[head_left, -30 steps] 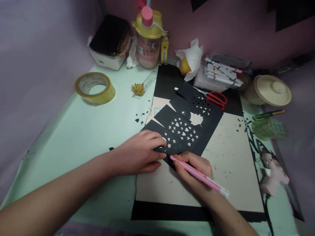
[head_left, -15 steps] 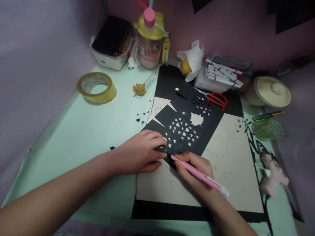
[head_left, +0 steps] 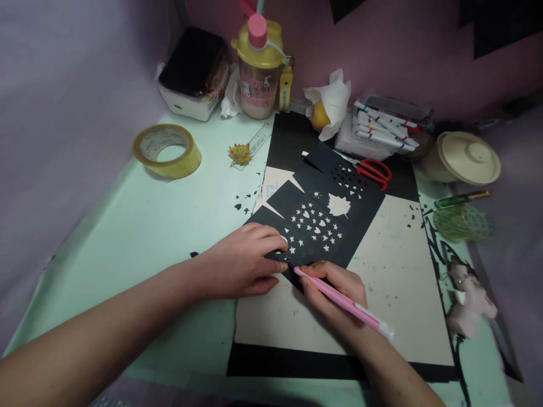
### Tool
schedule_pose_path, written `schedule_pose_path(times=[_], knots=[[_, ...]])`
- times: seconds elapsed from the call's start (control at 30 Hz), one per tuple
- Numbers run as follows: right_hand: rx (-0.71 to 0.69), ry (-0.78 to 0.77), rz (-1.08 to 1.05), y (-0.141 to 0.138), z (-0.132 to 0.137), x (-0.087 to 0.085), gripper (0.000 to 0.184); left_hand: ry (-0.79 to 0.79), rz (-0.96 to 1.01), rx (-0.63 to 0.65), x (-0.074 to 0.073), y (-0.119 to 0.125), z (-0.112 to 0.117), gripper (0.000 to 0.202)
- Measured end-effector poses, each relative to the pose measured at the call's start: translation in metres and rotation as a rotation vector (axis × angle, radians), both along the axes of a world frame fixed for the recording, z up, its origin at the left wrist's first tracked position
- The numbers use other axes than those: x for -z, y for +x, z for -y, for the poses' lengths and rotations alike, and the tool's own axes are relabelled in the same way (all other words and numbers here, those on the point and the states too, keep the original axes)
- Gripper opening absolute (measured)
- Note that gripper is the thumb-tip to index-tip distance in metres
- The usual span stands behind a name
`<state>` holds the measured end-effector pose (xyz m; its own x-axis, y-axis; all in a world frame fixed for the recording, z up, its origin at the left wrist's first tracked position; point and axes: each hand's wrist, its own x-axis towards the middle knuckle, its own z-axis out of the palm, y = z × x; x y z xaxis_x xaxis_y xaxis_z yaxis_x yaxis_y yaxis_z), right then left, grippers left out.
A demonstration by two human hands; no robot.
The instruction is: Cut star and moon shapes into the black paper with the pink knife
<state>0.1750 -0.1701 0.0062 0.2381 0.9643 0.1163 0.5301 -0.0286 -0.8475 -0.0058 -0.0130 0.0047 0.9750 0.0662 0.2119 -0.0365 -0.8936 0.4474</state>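
On a pale green surface [head_left: 139, 226], the left hand [head_left: 241, 263] is pinning flat a thin, flimsy, easily torn black cut-out paper sheet [head_left: 322, 217] at its near-left edge, while the right hand [head_left: 335, 291], grip closed pencil-fashion, is holding a light, stiff pink craft knife [head_left: 345, 303].

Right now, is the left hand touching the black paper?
Touching. The head view shows the left hand pressed flat on the black paper, fingertips on its near edge.
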Motion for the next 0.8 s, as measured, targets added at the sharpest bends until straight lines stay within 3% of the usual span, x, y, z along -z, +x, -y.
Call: schedule_pose_path(times=[0.8], knots=[[-0.033,0.058,-0.008,0.0,0.0012,0.0055,0.011,-0.001,0.033,0.012,-0.0004,-0.0002,-0.0019,0.019]])
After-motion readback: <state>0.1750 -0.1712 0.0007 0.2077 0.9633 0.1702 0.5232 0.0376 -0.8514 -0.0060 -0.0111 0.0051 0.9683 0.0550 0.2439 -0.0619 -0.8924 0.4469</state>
